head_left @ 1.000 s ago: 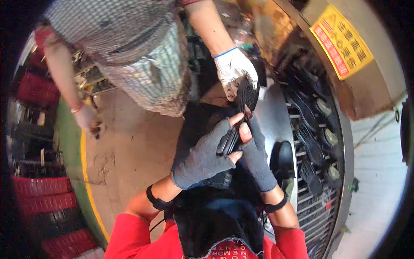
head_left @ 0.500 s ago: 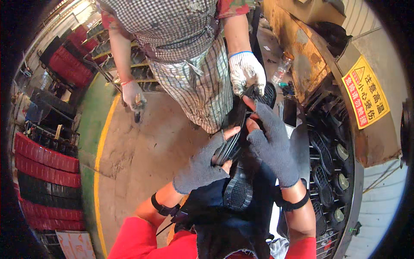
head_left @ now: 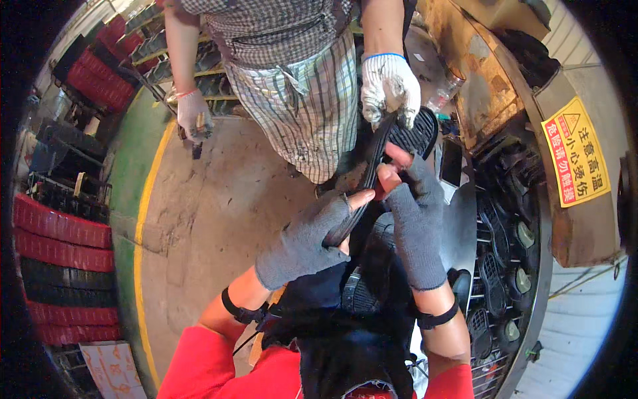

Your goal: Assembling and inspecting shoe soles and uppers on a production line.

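Note:
A black shoe sole [head_left: 373, 159] is held tilted in front of me, its ribbed edge facing left. My left hand [head_left: 302, 243], in a grey fingerless glove, grips its lower end between thumb and fingers. Higher up, the bare fingertips of my right hand [head_left: 417, 223], gloved the same way, pinch at the sole's right side. A co-worker's white-gloved hand [head_left: 392, 90] grasps its far end. Just behind it, a second black treaded sole [head_left: 425, 133] shows in part. Another dark sole [head_left: 359, 292] lies over my lap, partly covered by black cloth.
On my right, a metal rack [head_left: 478, 292] carries several black soles beneath a box-like housing [head_left: 591, 226] with a yellow warning label. A clear jar [head_left: 444, 96] stands beyond. The co-worker's other gloved hand [head_left: 194, 116] holds a small dark tool. Red and black stacks [head_left: 63, 233] line the left.
The sole between my hands has turned and stands more apart from the one behind. My right fingers have shifted along it. The co-worker's two hands have risen in the picture.

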Demonstrator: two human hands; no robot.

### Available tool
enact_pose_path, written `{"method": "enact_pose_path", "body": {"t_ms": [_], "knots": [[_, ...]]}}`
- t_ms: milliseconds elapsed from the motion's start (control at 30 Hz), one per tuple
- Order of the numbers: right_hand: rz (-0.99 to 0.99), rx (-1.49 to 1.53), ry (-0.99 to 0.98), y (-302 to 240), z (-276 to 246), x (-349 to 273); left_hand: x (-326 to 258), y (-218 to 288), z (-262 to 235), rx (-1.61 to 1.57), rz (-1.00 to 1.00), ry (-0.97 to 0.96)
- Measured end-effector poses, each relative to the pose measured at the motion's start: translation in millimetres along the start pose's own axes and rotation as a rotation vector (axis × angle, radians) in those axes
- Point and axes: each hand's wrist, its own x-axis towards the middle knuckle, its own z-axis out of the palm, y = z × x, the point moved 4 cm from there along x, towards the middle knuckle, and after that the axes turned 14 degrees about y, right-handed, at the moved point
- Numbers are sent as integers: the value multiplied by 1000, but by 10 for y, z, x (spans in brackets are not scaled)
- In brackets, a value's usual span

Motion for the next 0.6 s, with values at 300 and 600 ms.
{"method": "enact_pose_path", "body": {"t_ms": [300, 600], "knots": [[-349, -296, -16, -79, 80, -58, -24, -107, -18, -169, -176, 4], [-245, -115, -26, -134, 180, -2, 130, -30, -108, -173, -117, 95]]}}
